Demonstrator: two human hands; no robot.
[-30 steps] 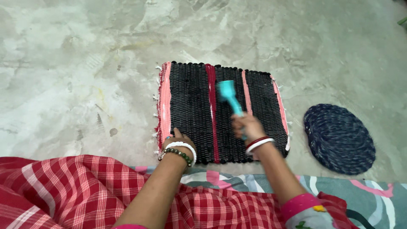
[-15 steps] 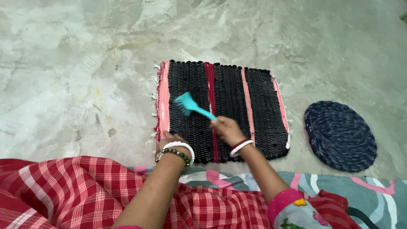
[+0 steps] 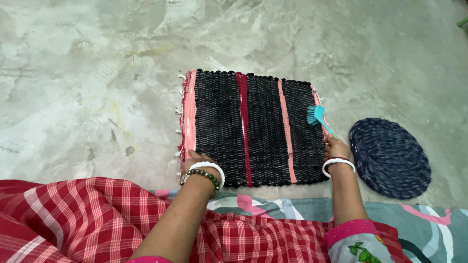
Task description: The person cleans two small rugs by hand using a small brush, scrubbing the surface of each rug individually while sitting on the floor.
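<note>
Concrete floor (image 3: 97,73): brush (image 3: 317,115) above right hand (image 3: 335,148), over mat (image 3: 253,126).

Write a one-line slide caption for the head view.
Right hand holds turquoise brush at striped woven mat edge; left hand presses its corner.

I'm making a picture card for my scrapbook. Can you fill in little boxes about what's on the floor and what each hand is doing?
Floor: bare grey concrete
Mat: black woven rectangle with pink and red stripes, lying flat
Left hand: pressed on the mat's near left corner
Right hand: at the mat's right edge, gripping a brush
Brush: turquoise, head over the right pink stripe
Round mat: dark blue, beside the striped one
</note>
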